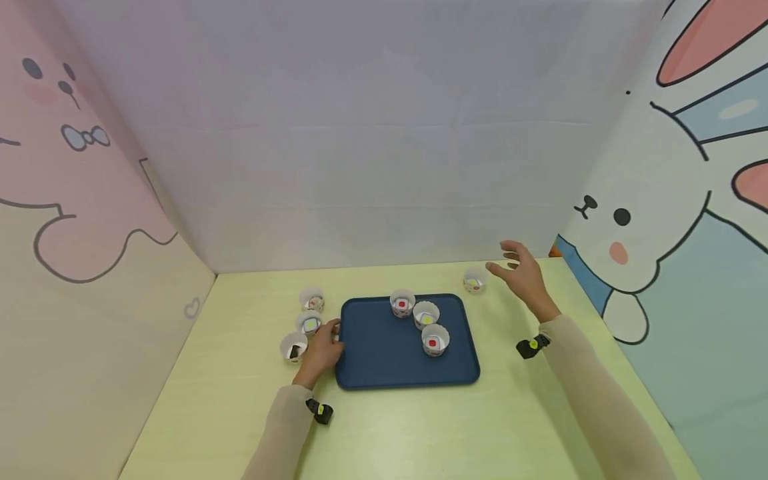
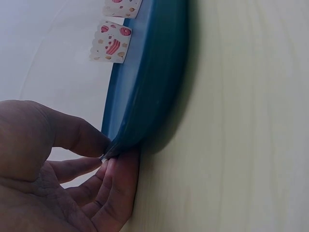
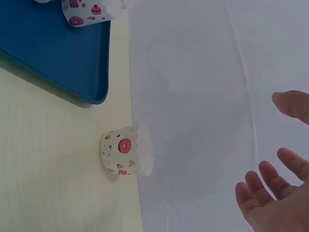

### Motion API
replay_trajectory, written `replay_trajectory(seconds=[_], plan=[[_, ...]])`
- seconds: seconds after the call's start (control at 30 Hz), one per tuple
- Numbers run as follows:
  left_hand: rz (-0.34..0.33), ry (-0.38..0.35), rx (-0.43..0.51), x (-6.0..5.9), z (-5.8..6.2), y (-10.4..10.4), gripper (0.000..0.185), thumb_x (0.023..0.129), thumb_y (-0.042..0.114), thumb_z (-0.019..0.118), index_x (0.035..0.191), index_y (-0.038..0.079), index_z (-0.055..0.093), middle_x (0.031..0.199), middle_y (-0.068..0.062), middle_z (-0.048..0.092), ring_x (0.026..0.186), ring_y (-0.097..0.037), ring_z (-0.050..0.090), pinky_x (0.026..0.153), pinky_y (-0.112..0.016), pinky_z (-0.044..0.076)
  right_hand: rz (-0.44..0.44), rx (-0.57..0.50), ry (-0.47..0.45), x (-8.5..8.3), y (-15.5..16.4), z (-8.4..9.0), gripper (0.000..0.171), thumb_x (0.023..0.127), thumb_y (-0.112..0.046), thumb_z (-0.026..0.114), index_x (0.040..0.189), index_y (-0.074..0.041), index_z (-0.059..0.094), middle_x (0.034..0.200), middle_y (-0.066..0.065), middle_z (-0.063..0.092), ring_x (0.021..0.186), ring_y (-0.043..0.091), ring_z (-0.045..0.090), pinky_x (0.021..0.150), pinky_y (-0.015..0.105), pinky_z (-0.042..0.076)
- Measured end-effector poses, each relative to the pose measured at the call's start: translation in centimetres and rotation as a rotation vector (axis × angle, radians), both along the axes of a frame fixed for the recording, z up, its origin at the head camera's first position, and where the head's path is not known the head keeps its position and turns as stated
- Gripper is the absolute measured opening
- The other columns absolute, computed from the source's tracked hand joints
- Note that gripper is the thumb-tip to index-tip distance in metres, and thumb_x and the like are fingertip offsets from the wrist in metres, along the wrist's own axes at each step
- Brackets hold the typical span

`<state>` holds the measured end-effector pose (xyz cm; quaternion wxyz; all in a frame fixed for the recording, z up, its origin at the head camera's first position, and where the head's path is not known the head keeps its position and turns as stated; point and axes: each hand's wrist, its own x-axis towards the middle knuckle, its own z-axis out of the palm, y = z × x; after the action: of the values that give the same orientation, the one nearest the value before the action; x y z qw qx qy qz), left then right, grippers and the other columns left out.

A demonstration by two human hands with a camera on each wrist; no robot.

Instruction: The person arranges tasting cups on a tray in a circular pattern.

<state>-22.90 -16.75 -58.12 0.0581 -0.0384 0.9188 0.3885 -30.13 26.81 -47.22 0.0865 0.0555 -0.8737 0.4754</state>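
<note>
Head view: The left hand grips the left rim of a blue rectangular tray with rounded corners; the tray lies to the right of this hand, on the pale desk. Three cups stand on the tray: the far tray cup and near tray cup each contain a red and white item, the middle tray cup a yellow and white one. To the left of the left hand, three more form a row: the near-left cup with a dark item, the middle-left cup with a yellow and white item, the far-left cup with indistinct contents. The right hand is wide and holds nothing. Just to its left stands the outer cup, containing a yellow item.

Left wrist view: The grip is detailed here: thumb above the tray rim, fingers beneath it. The tray wall is smooth; the desk shows faint wood grain.

Right wrist view: The outer cup presents its side: tapered, scalloped at the rim, printed with a red doughnut. Its contents are hidden from this angle. A gap separates it from the right hand, whose thumb stands apart from the fingers.
</note>
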Motion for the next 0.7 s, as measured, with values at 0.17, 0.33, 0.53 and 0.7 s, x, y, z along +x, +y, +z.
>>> replay_trajectory(seconds=[0.17, 0.33, 0.53, 0.7], plan=[[0.0, 0.004, -0.008, 0.0, 0.0, 0.0, 0.056, 0.085, 0.003, 0.056, 0.141, 0.004, 0.049, 0.118, -0.013, 0.059, 0.08, -0.017, 0.054, 0.065, -0.029, 0.042, -0.021, -0.03, -0.011, -1.1, 0.3, -0.9, 0.074, 0.091, -0.034, 0.069, 0.148, -0.003, 0.035, 0.15, 0.021, 0.038, 0.138, 0.041, 0.037, 0.112, 0.055, 0.032], [0.003, 0.006, 0.002, 0.0, 0.2, 0.1, 0.057, 0.085, 0.003, 0.056, 0.141, 0.004, 0.049, 0.117, -0.012, 0.059, 0.082, -0.017, 0.055, 0.067, -0.029, 0.043, -0.029, -0.057, -0.025, -2.0, 0.5, -2.3, 0.077, 0.09, -0.035, 0.07, 0.15, -0.006, 0.032, 0.152, 0.02, 0.037, 0.14, 0.039, 0.034, 0.113, 0.056, 0.028], [0.003, 0.004, 0.005, 0.0, 0.1, 0.0, 0.057, 0.085, 0.003, 0.056, 0.141, 0.005, 0.05, 0.118, -0.012, 0.06, 0.081, -0.016, 0.054, 0.066, -0.029, 0.043, -0.001, -0.073, -0.093, -2.7, 0.7, -4.2, 0.085, 0.089, -0.035, 0.071, 0.154, -0.009, 0.024, 0.158, 0.019, 0.03, 0.145, 0.04, 0.028, 0.116, 0.056, 0.024], [0.002, 0.01, -0.005, 0.0, -0.1, -0.1, 0.056, 0.085, 0.003, 0.056, 0.141, 0.005, 0.05, 0.117, -0.012, 0.06, 0.081, -0.017, 0.054, 0.066, -0.029, 0.042, 0.014, -0.106, -0.146, -3.7, 0.7, -5.5, 0.09, 0.089, -0.035, 0.072, 0.156, -0.01, 0.018, 0.159, 0.02, 0.026, 0.146, 0.04, 0.025, 0.116, 0.057, 0.023]])
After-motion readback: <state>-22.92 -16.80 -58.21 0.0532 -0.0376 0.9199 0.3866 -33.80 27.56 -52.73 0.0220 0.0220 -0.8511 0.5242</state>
